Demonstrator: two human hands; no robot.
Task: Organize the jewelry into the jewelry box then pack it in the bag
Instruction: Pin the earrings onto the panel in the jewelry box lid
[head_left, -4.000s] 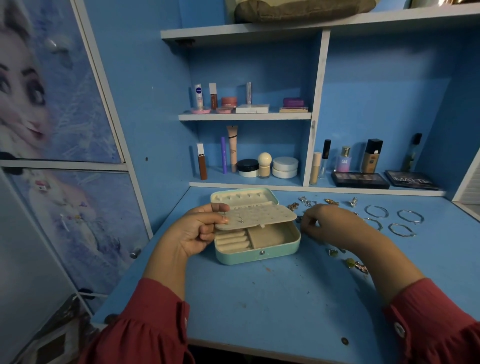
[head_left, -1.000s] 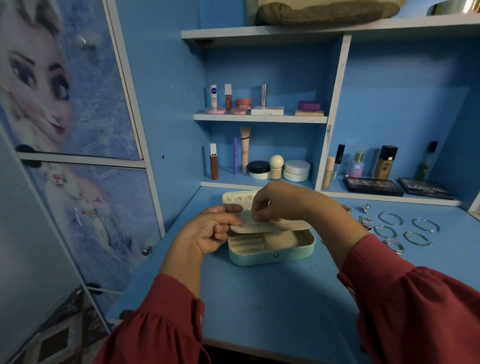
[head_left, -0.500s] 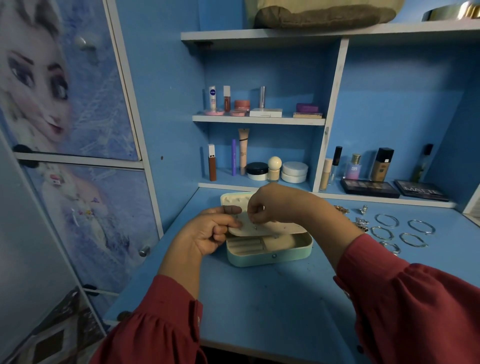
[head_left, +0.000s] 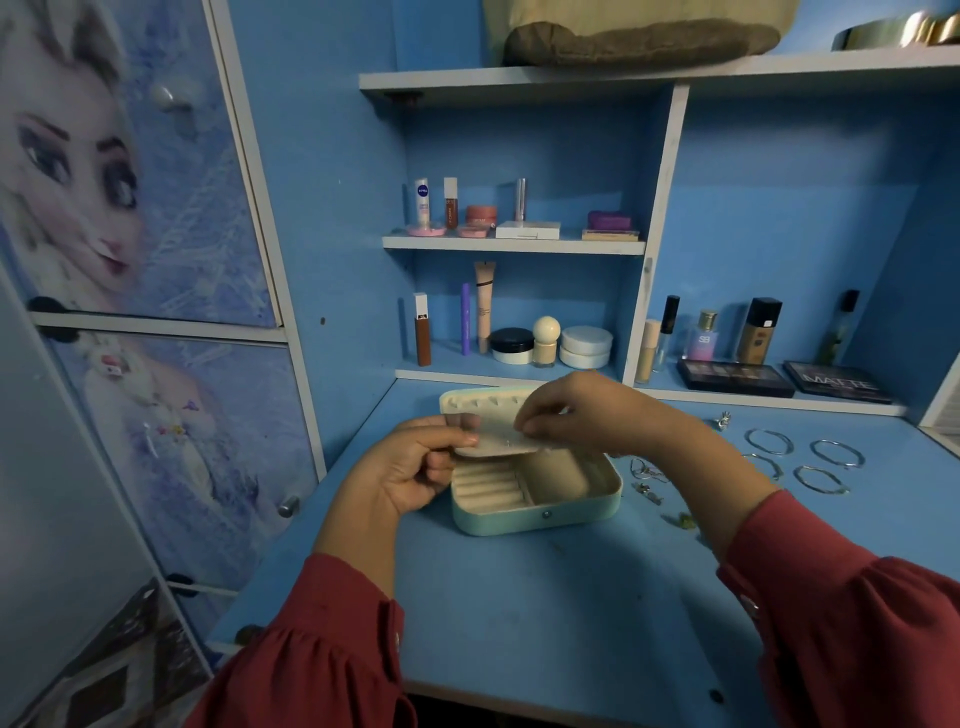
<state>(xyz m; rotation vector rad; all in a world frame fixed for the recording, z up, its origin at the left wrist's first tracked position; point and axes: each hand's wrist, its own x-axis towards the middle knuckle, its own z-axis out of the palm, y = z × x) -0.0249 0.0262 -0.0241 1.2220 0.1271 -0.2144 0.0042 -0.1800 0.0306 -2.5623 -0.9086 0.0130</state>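
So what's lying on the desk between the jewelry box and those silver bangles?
In the head view, small loose jewelry pieces lie on the blue desk between the jewelry box and the bangles; the person's right forearm crosses above that stretch.

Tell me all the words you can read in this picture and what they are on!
"NIVEA": white tube, upper small shelf.
"MATTE": black palette, far right.
"SB": small perfume bottle.
The print on the tall beige tube, the dark foundation bottle and the other palette is too small to read.
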